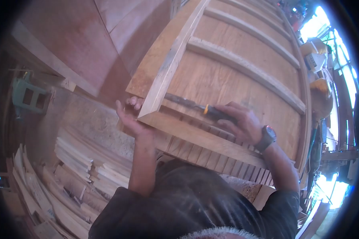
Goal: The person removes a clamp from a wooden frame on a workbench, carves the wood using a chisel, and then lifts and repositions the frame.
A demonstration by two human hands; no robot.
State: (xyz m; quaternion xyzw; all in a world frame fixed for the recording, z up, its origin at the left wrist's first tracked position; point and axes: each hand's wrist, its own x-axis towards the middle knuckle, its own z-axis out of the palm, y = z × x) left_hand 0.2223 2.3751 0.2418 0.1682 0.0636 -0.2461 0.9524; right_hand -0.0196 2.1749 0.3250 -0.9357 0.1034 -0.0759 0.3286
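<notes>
My right hand (239, 121), with a dark watch at the wrist, is wrapped round the black and yellow handle of a chisel-like tool (187, 102). The tool's dark blade points left, its end against the inner side of the wooden frame's left rail (173, 59). My left hand (131, 115) is at the outer side of the frame's near left corner, palm up with fingers curled; whether it grips anything there is hidden. The frame has several crossbars (247, 65) over a plywood panel (215, 81).
Stacked wooden strips (71, 157) lie on the floor at the lower left. A green plastic stool-like object (30, 95) stands at the far left. Large wooden panels (75, 36) lean at the upper left. Yellow and white items (319, 93) line the right side.
</notes>
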